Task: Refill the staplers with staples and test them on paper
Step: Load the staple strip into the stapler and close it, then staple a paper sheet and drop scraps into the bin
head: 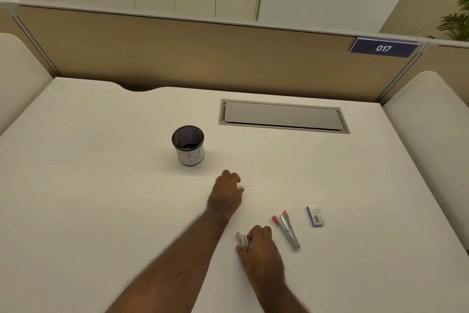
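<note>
Staplers: white one (243, 238) gripped in right hand (261, 244), just left of pink stapler (288, 230), whose long axis runs toward the paper (247, 173). Left hand (227, 192) pinches paper's near corner, beyond it. Staple box (315, 215) right.

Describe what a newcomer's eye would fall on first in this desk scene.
Two bare forearms cross the white desk: the left hand touches a small white paper slip mid-desk, and the right hand grips a small silver stapler nearer the viewer. Right of it lie an opened red-tipped metal stapler and a small blue-edged staple box; a black mesh pen cup stands behind.
</note>
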`<action>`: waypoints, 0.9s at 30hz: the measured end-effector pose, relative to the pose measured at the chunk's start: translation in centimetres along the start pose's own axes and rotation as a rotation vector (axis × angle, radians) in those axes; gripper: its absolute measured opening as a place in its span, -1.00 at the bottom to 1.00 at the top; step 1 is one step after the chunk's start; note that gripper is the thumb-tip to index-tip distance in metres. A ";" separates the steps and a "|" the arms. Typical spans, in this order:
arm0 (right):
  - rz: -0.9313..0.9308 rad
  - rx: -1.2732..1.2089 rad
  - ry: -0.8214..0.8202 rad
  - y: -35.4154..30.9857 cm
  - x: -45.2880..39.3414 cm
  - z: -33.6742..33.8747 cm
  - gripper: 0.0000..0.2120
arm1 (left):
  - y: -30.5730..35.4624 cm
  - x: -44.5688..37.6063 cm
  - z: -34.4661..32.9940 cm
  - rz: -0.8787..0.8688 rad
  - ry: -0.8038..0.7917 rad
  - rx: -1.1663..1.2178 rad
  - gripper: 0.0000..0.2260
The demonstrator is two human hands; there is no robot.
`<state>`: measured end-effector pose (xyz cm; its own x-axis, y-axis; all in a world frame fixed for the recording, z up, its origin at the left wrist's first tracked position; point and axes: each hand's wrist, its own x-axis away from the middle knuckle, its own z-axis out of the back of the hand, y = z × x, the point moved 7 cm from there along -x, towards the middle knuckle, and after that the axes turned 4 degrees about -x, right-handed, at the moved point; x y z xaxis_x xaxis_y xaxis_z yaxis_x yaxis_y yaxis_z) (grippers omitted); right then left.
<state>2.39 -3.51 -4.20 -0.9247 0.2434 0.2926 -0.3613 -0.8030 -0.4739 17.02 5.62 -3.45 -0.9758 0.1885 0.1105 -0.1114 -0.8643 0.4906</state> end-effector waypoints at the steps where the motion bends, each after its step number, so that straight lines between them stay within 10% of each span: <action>1: 0.000 0.003 -0.004 -0.1 0.0 -0.1 -0.71 | 0.3 -0.6 -0.2 -0.036 -0.014 -0.022 -0.69; 27: -0.013 0.058 0.107 -1.9 -2.2 1.8 -0.57 | -0.4 -1.3 -0.8 -0.171 0.053 -0.391 -0.73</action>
<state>5.35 -3.50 -2.45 -0.9285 0.3085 0.2066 -0.3689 -0.8288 -0.4207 18.14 5.32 -4.46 -0.9444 0.3287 0.0063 -0.3251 -0.9364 0.1322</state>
